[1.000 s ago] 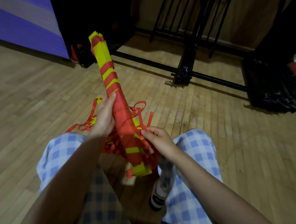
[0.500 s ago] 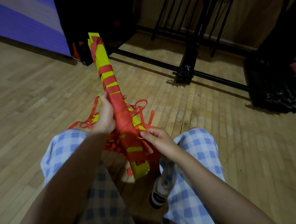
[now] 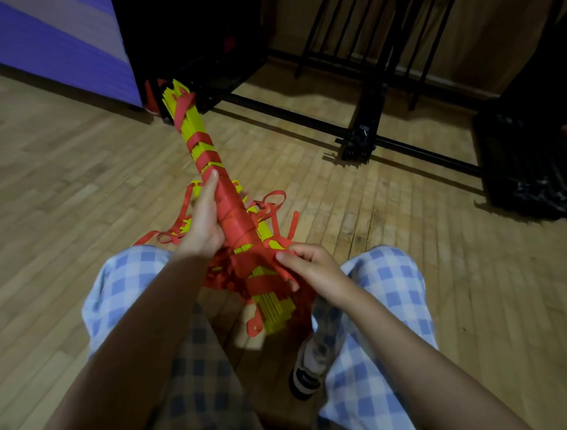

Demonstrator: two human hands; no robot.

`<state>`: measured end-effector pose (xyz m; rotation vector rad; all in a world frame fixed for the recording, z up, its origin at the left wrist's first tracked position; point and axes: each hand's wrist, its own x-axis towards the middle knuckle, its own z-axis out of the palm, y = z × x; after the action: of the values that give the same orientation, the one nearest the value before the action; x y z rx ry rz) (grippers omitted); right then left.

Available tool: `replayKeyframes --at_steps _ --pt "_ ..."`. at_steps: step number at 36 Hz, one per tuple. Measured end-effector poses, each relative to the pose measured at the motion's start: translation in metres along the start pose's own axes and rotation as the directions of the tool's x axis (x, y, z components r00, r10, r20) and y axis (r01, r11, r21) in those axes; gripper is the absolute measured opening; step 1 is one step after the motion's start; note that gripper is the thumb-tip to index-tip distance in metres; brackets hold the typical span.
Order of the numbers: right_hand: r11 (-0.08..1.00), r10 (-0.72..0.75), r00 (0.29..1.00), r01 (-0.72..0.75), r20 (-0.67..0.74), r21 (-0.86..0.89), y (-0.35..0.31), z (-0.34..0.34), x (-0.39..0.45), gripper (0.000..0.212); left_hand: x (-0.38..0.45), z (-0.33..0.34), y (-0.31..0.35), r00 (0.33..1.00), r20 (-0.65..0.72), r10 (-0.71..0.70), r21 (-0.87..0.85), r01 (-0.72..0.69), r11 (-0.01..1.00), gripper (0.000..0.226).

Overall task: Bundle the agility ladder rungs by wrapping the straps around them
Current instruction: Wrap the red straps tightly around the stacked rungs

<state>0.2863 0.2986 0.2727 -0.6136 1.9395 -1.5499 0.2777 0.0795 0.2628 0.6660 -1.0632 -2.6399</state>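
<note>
A stack of yellow ladder rungs (image 3: 275, 309) is bound with red straps into one long bundle (image 3: 233, 212) that slants from between my knees up toward the far left. My left hand (image 3: 204, 222) grips the bundle at its middle, fingers lying along its left side. My right hand (image 3: 309, 265) pinches a red strap (image 3: 284, 270) against the bundle's lower part. Loose red strap loops (image 3: 274, 203) hang behind the bundle over the floor.
I sit with checkered trouser legs (image 3: 378, 318) either side of the bundle and one shoe (image 3: 306, 377) below it. A black metal rack frame (image 3: 362, 133) stands ahead on the wooden floor, a purple mat (image 3: 55, 35) at far left, dark equipment (image 3: 534, 168) at right.
My left hand has slid slightly along the bundle, which sits a little lower in the view. My right hand has shifted its pinch on the strap at the lower end.
</note>
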Motion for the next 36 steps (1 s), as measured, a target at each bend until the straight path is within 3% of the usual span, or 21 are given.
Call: replayKeyframes --at_steps 2,5,11,16,21,25,27,30,36 --pt "1.0 -0.002 1.0 0.002 -0.01 -0.019 0.001 -0.001 0.0 0.036 0.001 0.002 -0.002 0.999 -0.032 0.024 0.03 -0.023 0.999 0.065" --pt "0.999 0.026 1.0 -0.027 -0.007 -0.04 0.004 -0.002 0.002 0.034 0.005 0.002 -0.003 0.998 -0.053 0.047 0.109 -0.041 0.993 0.063" --pt "0.993 0.09 0.995 -0.087 0.036 -0.075 0.008 -0.004 0.002 0.031 0.009 -0.002 -0.003 0.987 -0.126 0.101 0.09 -0.09 0.992 0.065" --pt "0.996 0.094 0.995 -0.094 0.035 0.005 0.001 -0.01 -0.002 0.028 0.008 -0.001 0.001 0.975 -0.158 0.154 0.072 -0.144 0.987 0.045" --pt "0.992 0.115 0.99 -0.111 0.083 -0.054 0.0 -0.011 -0.004 0.03 0.007 -0.005 0.005 0.97 -0.174 0.171 0.099 -0.155 0.983 0.07" --pt "0.989 0.147 0.987 -0.144 0.068 -0.042 -0.002 -0.014 -0.005 0.025 0.009 0.001 0.008 0.926 -0.268 0.265 0.266 -0.194 0.944 0.042" --pt "0.986 0.16 0.987 -0.158 0.03 -0.047 -0.002 -0.014 -0.004 0.026 0.01 0.003 0.007 0.898 -0.298 0.323 0.36 -0.208 0.909 0.039" --pt "0.984 0.138 0.989 -0.143 -0.057 -0.108 -0.001 -0.011 -0.002 0.035 0.012 0.003 0.002 0.867 -0.262 0.423 0.472 -0.267 0.84 0.037" --pt "0.995 0.063 0.987 -0.075 -0.15 -0.07 -0.007 -0.005 -0.002 0.032 0.011 0.0 -0.001 0.944 -0.076 0.32 0.335 -0.278 0.9 0.035"
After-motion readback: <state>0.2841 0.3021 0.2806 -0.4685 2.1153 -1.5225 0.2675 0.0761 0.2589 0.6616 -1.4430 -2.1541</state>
